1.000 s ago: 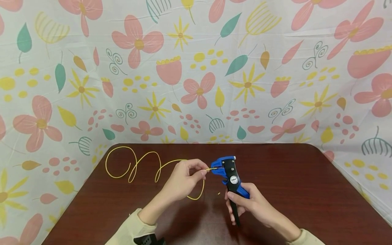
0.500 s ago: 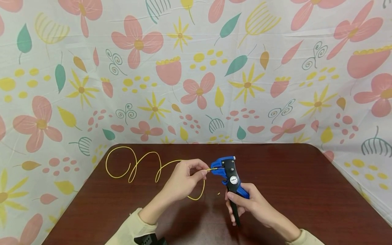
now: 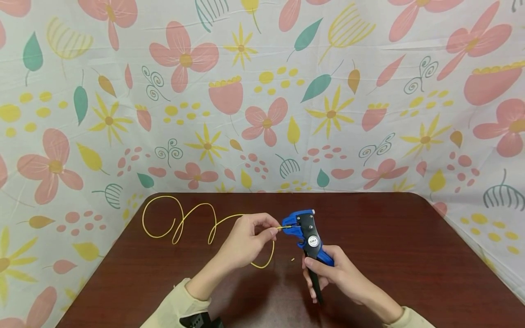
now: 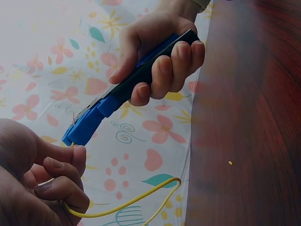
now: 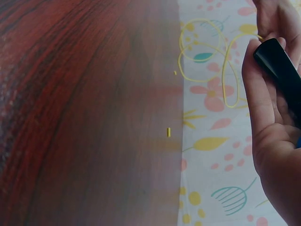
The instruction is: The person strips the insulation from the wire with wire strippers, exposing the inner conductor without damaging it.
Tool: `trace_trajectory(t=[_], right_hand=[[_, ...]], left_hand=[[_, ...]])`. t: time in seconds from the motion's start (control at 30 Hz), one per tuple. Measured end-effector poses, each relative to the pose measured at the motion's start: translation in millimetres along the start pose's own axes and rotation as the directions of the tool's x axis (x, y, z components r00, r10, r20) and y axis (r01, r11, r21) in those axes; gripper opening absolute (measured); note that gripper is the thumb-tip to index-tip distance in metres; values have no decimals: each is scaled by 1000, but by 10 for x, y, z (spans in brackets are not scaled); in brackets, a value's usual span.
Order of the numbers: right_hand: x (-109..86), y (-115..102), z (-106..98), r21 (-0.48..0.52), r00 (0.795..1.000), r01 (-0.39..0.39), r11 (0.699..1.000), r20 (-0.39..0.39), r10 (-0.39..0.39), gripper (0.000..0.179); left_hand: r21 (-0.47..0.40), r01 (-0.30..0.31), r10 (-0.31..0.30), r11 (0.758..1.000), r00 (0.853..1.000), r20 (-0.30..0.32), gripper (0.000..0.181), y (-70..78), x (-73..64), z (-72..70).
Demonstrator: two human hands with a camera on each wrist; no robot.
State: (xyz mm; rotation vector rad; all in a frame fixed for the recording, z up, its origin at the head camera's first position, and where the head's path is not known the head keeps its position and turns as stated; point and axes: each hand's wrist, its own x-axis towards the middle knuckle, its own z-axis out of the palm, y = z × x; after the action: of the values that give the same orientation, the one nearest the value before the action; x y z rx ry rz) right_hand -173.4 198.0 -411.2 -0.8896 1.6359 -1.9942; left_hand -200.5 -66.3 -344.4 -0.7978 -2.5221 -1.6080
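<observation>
A: Where is the thin yellow wire (image 3: 283, 227) being held?

B: Near one end, pinched between the thumb and fingertips of the left hand (image 3: 246, 240). Past them, a short straight stretch is run into the mouth of the blue-and-black pistol-shaped tool (image 3: 310, 233); the very tip cannot be made out.

A: How are the two lined up?

B: The mouth is turned toward the left hand. That stretch is laid almost level, left to right, roughly crosswise to the tool's long handles.

A: Which hand is nearer to that end?

B: The left, just beside the mouth. The handles are gripped lower down by the right hand (image 3: 337, 272); how hard they are squeezed cannot be told. Off to the left, loose loops of wire are spread on the dark reddish-brown, wood-grained table (image 3: 389, 237).
</observation>
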Motion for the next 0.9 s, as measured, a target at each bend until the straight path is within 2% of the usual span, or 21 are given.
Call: trace_trajectory(t=[0.6,0.83,0.9], right_hand=[[-1,48,-3,-8,1000,21,1000,4,-21,24],[2,40,34,9,999,37,999,-14,-37,19],[3,26,44,9,999,21,1000,-25,-21,18]], left_hand=[[0,6,-6,1000,1000,2,12,-31,-4,15],[-7,6,-6,1000,1000,1,13,-37,-1,17],[-8,6,-6,1000,1000,-1,13,-38,0,16]])
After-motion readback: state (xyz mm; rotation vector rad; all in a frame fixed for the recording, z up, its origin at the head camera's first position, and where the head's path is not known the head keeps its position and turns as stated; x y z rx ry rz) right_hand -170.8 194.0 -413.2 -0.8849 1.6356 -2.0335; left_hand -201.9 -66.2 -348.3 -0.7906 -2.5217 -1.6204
